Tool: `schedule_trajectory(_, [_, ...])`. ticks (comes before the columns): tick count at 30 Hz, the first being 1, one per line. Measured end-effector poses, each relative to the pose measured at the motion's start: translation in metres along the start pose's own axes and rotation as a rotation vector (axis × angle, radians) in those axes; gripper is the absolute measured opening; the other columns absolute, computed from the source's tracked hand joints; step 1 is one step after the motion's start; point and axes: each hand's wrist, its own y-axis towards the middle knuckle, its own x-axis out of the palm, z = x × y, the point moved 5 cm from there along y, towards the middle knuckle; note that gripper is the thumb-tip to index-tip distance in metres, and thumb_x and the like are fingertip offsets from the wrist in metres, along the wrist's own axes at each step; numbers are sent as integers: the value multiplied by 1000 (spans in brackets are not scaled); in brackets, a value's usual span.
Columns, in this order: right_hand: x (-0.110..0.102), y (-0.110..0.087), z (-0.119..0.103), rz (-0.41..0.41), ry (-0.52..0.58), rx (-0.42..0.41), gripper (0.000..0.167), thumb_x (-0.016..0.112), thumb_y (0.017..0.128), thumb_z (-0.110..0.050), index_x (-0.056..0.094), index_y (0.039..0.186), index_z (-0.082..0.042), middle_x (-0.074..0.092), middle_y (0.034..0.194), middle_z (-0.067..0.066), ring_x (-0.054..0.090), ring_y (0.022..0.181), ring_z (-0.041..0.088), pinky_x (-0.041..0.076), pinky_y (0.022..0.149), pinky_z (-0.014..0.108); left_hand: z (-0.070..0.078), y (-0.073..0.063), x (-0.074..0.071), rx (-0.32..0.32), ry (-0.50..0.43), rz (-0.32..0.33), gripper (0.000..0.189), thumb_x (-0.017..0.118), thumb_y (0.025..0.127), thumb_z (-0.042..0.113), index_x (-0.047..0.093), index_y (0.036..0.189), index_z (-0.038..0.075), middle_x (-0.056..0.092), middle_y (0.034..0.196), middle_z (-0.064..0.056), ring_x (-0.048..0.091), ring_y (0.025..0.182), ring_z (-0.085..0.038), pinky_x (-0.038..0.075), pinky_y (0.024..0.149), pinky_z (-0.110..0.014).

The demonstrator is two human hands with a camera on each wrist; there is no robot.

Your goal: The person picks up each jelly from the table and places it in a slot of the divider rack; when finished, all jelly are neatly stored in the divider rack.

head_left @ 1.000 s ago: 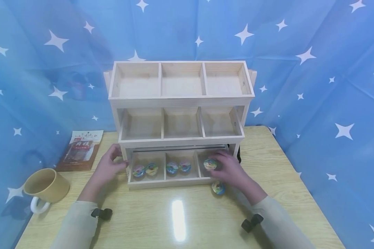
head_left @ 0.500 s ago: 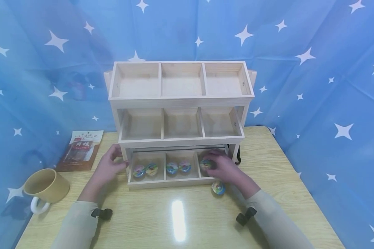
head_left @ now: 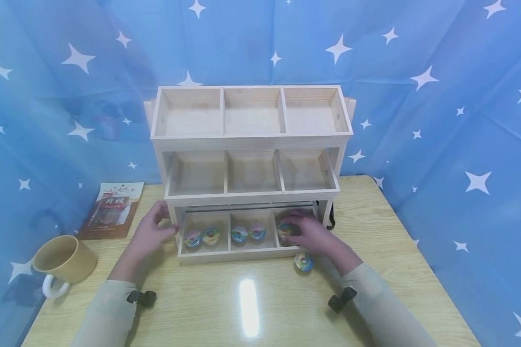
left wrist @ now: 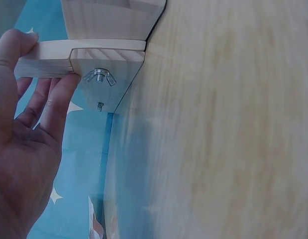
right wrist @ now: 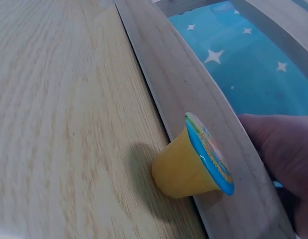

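Observation:
A three-tier wooden shelf (head_left: 252, 143) has three compartments per tier. My left hand (head_left: 153, 234) grips its left side; in the left wrist view, thumb and fingers pinch a wooden upright (left wrist: 49, 57). My right hand (head_left: 311, 234) is in the bottom right compartment, its fingers around a jelly cup (head_left: 283, 230) that they partly cover. Two jelly cups (head_left: 201, 237) lie in the bottom left compartment and two jelly cups (head_left: 248, 233) in the bottom middle one. Another jelly cup (head_left: 303, 261), yellow with a blue rim, stands tilted on the table against the shelf's front board.
On the left of the table (head_left: 191, 303) are a tan mug (head_left: 65, 260) with a white handle and a brown-and-white packet (head_left: 112, 209). A blue star-patterned curtain (head_left: 417, 120) hangs behind and on both sides. A wing nut (left wrist: 100, 75) sticks out of the shelf's side.
My right hand has moved slightly left and lower with the jelly cup, into the bottom right compartment. The left hand keeps its place on the shelf.

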Motion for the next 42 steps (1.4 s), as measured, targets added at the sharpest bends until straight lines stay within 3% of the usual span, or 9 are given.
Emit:
schedule_trajectory(11, [-1, -1, 4, 29, 54, 22, 55, 93, 89, -28, 75, 138, -11, 68, 146, 11, 56, 142, 39, 42, 122, 61, -2, 1, 0, 7, 9, 6, 53, 77, 98, 2, 54, 145, 8, 65, 136, -19, 58, 126, -31, 31, 119, -81])
schedule_trajectory(18, [-8, -16, -4, 160, 56, -45, 52, 94, 90, -19, 76, 137, -8, 70, 145, 15, 63, 135, 40, 50, 115, 62, -1, 0, 3, 1, -5, -1, 53, 78, 98, 1, 54, 145, 6, 66, 136, -21, 57, 127, -34, 34, 119, -76])
schedule_trajectory(25, [-14, -55, -13, 241, -3, 94, 42, 89, 95, -27, 76, 128, -5, 73, 132, 15, 61, 132, 44, 49, 113, 67, 3, -1, 2, 10, 5, 8, 54, 78, 97, 1, 55, 145, 6, 66, 135, -20, 58, 126, -33, 34, 119, -77])
schedule_trajectory(32, [-12, -85, -24, 261, -14, 149, 34, 94, 89, -22, 75, 114, -7, 68, 111, 1, 66, 108, 22, 60, 98, 51, 0, -1, 1, 9, 4, 10, 55, 78, 97, 2, 55, 146, 7, 65, 136, -19, 58, 126, -29, 34, 118, -78])
schedule_trajectory(37, [-9, -101, -31, 289, -38, 177, 32, 95, 87, -24, 75, 109, -13, 69, 111, -4, 66, 109, 20, 60, 99, 51, -2, 0, 2, 16, 9, 7, 55, 78, 97, 2, 55, 146, 8, 65, 137, -18, 59, 125, -29, 34, 119, -77])
schedule_trajectory(42, [-4, -111, -33, 284, -52, 247, 38, 95, 87, -27, 77, 116, -12, 74, 115, 0, 68, 112, 25, 60, 100, 54, -1, -1, 1, 1, 22, 17, 56, 78, 97, 2, 54, 147, 10, 64, 137, -16, 58, 127, -33, 33, 120, -77])
